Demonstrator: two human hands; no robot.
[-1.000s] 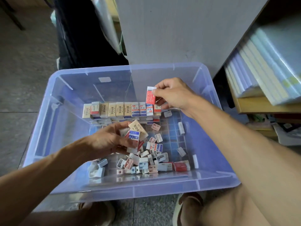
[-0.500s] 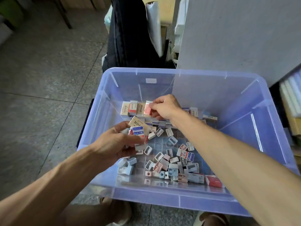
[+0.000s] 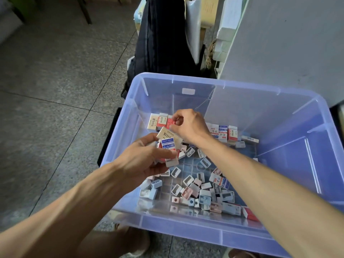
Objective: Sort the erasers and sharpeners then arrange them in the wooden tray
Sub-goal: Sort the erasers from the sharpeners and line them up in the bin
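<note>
Inside the clear blue bin [image 3: 214,233] on the floor, boxed erasers [image 3: 222,131] stand in a row along the far wall, and small pastel sharpeners [image 3: 193,190] lie jumbled near the front. The left hand [image 3: 143,159] grips a fanned bunch of erasers [image 3: 168,144], while the right hand [image 3: 188,125] pinches a red eraser [image 3: 170,123] at the row's left end. That eraser sits lower than a second ago, now level with the row.

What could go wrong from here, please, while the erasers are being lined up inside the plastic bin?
The left hand grips several erasers in a loose fan; one might slip into the mixed pile of sharpeners below. The right hand pinches a red eraser at the standing row; a nudge may topple its neighbours. The right forearm hides part of the row, so misplacement could go unnoticed.
</note>
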